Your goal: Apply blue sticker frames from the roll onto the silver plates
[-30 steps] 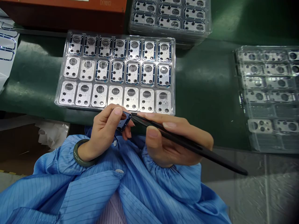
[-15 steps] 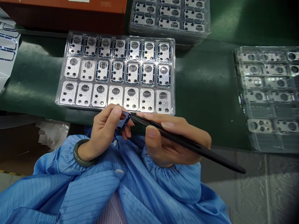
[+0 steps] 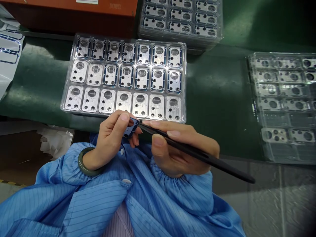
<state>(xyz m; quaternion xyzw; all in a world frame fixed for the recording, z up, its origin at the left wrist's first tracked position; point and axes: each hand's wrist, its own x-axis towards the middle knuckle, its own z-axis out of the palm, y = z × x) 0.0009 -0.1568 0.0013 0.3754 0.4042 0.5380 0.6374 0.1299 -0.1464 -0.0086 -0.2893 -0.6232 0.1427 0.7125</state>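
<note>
Between thumb and fingers, my left hand (image 3: 113, 133) pinches a small flat metal plate (image 3: 130, 127) with a blue edge and a round hole, tilted in front of my chest. My right hand (image 3: 182, 144) grips a pair of black tweezers (image 3: 195, 152). Their tips meet the plate's upper right edge; whether they pinch anything there is too small to tell. Just beyond both hands lies a clear plastic tray (image 3: 185, 95) holding rows of silver plates with round holes. Several of those plates have dark blue borders, while the nearest row looks plain silver.
A stack of filled clear trays (image 3: 181, 34) stands at the back, beside an orange-brown box (image 3: 74, 16). Another clear tray (image 3: 259, 115) with plates and some bare pockets sits at right. White sheets with blue outlines (image 3: 8, 49) lie at far left, crumpled paper (image 3: 55, 141) below.
The tweezers and my right hand have shifted slightly left, with the tips staying at the plate's edge. My left hand keeps its hold. The whole view has moved a little.
</note>
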